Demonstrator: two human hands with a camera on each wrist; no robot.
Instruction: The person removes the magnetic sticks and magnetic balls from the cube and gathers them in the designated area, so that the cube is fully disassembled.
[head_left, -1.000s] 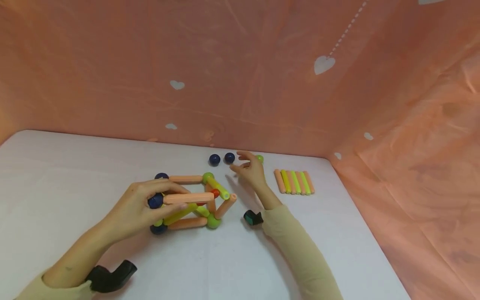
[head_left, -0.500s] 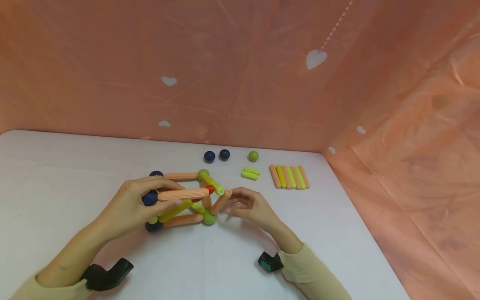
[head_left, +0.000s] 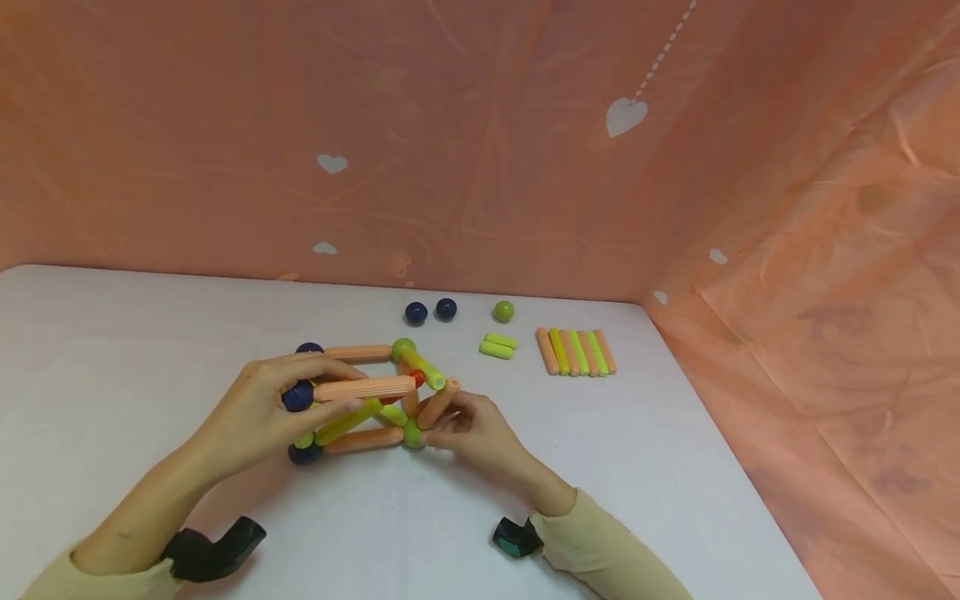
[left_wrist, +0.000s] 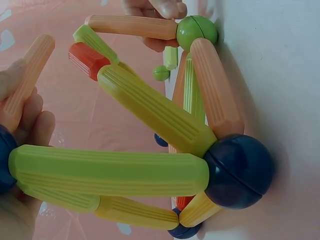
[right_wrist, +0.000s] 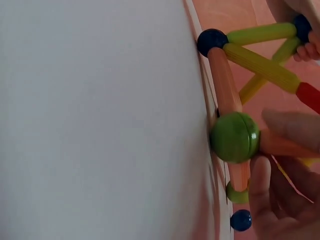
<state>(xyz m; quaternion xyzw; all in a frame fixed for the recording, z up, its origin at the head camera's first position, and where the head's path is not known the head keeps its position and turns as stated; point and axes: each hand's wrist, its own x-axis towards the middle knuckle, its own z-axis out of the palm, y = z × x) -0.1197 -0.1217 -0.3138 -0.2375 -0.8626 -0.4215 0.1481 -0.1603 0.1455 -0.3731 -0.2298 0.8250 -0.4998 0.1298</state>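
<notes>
A frame of ribbed toy building rods and balls stands in the middle of the table. My left hand (head_left: 262,404) grips the upper orange rod (head_left: 363,388) and the blue ball (head_left: 297,396) at its end. At the near right corner, my right hand (head_left: 483,433) pinches a tilted orange rod (head_left: 438,404) just above the green ball (head_left: 414,435). The right wrist view shows thumb and fingers on either side of this rod (right_wrist: 282,145). Yellow rods (left_wrist: 157,107) with red tips (left_wrist: 89,61) slant inside the frame. A green rod (left_wrist: 107,170) joins two blue balls at the left end.
Behind the frame lie two loose blue balls (head_left: 446,309) and a green ball (head_left: 503,311). Two short green rods (head_left: 497,346) lie in front of the green ball. To their right is a row of orange, yellow and green rods (head_left: 575,352). A pink curtain (head_left: 480,150) hangs behind the table.
My right hand has come from beside the loose balls at the back down to the frame's near right corner and taken hold of the tilted orange rod. The left hand keeps its grip.
</notes>
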